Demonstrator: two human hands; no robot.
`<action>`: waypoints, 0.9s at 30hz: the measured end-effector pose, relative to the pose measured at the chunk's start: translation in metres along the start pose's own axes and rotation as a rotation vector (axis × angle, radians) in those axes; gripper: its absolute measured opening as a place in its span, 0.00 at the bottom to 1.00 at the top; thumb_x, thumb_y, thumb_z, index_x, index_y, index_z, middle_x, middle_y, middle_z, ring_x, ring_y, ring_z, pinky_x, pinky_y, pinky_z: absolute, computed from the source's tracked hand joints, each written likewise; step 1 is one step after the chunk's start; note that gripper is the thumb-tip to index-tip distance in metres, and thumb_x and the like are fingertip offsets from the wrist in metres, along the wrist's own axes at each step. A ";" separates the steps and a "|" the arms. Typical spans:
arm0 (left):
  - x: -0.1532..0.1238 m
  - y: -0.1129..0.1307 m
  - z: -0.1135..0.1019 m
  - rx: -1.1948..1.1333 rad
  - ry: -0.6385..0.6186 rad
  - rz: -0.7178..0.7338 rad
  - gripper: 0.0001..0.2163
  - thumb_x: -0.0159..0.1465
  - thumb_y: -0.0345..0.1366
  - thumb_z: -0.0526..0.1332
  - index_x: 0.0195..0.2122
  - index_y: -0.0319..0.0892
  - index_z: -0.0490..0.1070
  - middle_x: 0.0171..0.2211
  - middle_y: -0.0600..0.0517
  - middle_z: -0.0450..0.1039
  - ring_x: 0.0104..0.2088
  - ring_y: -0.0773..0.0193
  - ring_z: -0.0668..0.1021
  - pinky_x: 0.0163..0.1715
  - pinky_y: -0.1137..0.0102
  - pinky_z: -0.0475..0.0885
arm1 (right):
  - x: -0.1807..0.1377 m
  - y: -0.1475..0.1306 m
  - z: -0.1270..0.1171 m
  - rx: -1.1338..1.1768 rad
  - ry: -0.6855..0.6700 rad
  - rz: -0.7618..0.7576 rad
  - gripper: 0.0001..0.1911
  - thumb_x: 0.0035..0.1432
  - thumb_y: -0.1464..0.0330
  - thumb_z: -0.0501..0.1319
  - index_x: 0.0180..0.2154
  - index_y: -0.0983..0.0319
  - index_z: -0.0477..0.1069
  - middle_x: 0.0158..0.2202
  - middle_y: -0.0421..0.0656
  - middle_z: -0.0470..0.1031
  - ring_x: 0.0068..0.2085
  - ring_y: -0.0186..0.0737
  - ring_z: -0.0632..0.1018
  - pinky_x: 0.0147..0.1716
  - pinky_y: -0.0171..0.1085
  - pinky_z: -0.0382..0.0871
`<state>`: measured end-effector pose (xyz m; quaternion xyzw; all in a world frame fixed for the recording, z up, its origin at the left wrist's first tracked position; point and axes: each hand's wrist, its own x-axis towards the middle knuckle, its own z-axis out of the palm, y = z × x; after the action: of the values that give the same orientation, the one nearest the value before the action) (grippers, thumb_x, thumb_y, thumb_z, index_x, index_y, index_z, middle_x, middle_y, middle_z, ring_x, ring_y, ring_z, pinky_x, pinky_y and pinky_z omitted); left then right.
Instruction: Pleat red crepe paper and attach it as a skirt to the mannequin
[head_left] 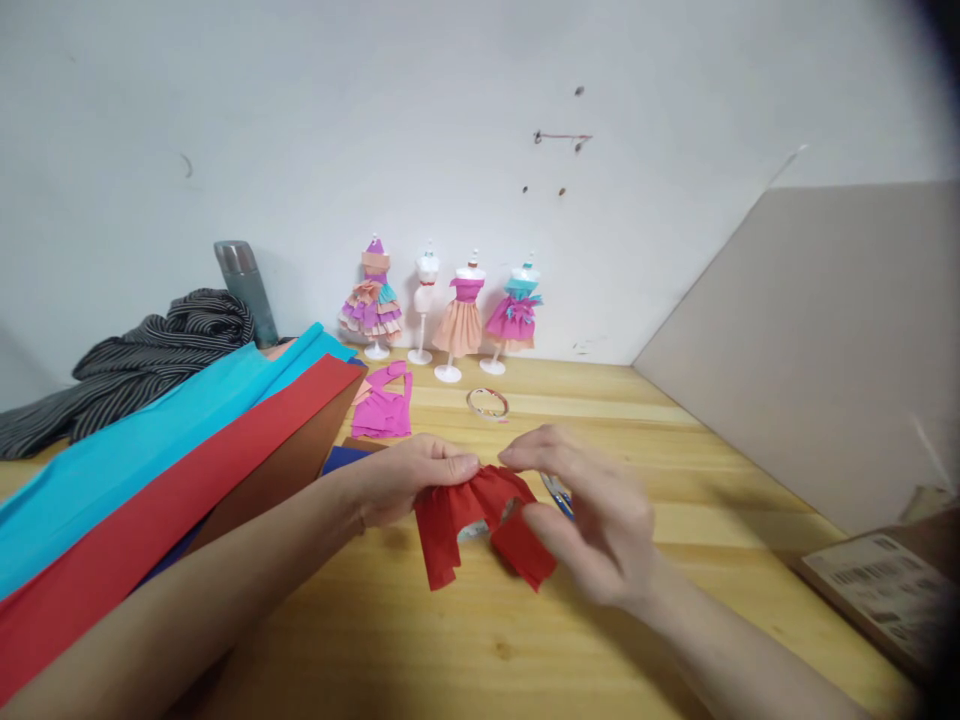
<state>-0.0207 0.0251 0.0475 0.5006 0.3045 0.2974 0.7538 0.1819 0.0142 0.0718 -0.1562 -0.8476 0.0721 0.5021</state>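
A small pleated piece of red crepe paper (480, 510), gathered along its top edge like a doll's skirt, is held above the wooden table. My left hand (420, 475) pinches its gathered upper left edge between thumb and fingers. At its right side is my right hand (592, 520), thumb and fingers apart and slightly blurred. The fingertips are close to the paper's top edge; whether they touch it I cannot tell. Behind my right hand, a blue-and-silver tool (556, 495) is mostly hidden. Something whitish shows under the paper's middle.
Several mini dress forms (457, 325) stand along the wall, most wearing paper dresses. Magenta paper pieces (382, 405) and a tape ring (487, 403) lie before them. Red paper (187, 480), blue paper (165, 420), striped cloth (165, 340) and a thermos (247, 290) occupy the left; a cardboard box (877, 590), the right.
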 end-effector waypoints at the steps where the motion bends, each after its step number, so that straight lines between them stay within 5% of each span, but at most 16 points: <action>1: 0.000 0.001 -0.003 0.015 -0.001 0.009 0.24 0.49 0.55 0.72 0.23 0.36 0.72 0.20 0.52 0.72 0.21 0.71 0.70 0.22 0.76 0.62 | 0.001 0.003 -0.005 0.028 0.020 0.049 0.09 0.63 0.68 0.56 0.43 0.59 0.72 0.33 0.47 0.76 0.34 0.46 0.77 0.34 0.44 0.72; 6: -0.007 0.016 -0.023 0.240 -0.027 0.124 0.23 0.53 0.56 0.69 0.24 0.36 0.73 0.21 0.52 0.71 0.22 0.70 0.69 0.24 0.75 0.62 | 0.000 0.034 -0.016 0.196 0.102 0.454 0.18 0.66 0.54 0.55 0.40 0.59 0.75 0.38 0.47 0.79 0.39 0.45 0.79 0.40 0.43 0.74; 11: -0.021 0.041 -0.031 0.642 -0.103 0.276 0.24 0.57 0.57 0.64 0.27 0.36 0.76 0.24 0.52 0.70 0.27 0.67 0.70 0.29 0.73 0.66 | -0.010 0.060 0.002 0.514 -0.112 0.701 0.27 0.62 0.46 0.54 0.44 0.61 0.75 0.48 0.51 0.78 0.49 0.47 0.78 0.53 0.49 0.70; 16: -0.026 0.050 -0.028 0.815 -0.188 0.311 0.23 0.59 0.57 0.62 0.29 0.38 0.78 0.29 0.47 0.74 0.33 0.62 0.75 0.37 0.68 0.71 | -0.014 0.059 0.012 0.734 -0.291 0.684 0.31 0.62 0.43 0.51 0.52 0.59 0.72 0.51 0.51 0.77 0.53 0.47 0.77 0.56 0.52 0.67; 20: -0.021 0.045 -0.028 0.859 -0.246 0.363 0.20 0.60 0.54 0.63 0.30 0.41 0.79 0.33 0.46 0.76 0.42 0.57 0.75 0.46 0.65 0.71 | -0.009 0.056 0.007 0.651 -0.382 0.530 0.26 0.64 0.47 0.52 0.42 0.59 0.78 0.58 0.50 0.71 0.60 0.48 0.70 0.59 0.53 0.62; 24: -0.020 0.042 -0.031 0.941 -0.262 0.322 0.18 0.61 0.53 0.63 0.33 0.42 0.80 0.34 0.46 0.76 0.46 0.56 0.74 0.48 0.66 0.70 | -0.004 0.057 -0.001 0.758 -0.547 0.444 0.26 0.65 0.50 0.52 0.34 0.62 0.79 0.42 0.49 0.80 0.55 0.48 0.74 0.58 0.51 0.62; 27: -0.021 0.042 -0.032 1.035 -0.273 0.283 0.17 0.63 0.51 0.61 0.32 0.42 0.79 0.31 0.47 0.74 0.46 0.57 0.74 0.46 0.69 0.69 | -0.001 0.060 -0.005 0.771 -0.680 0.462 0.21 0.66 0.55 0.55 0.38 0.63 0.79 0.41 0.50 0.79 0.54 0.47 0.74 0.55 0.48 0.65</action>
<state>-0.0646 0.0410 0.0804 0.8759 0.2401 0.1397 0.3946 0.1983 0.0697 0.0568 -0.1110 -0.8177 0.5310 0.1925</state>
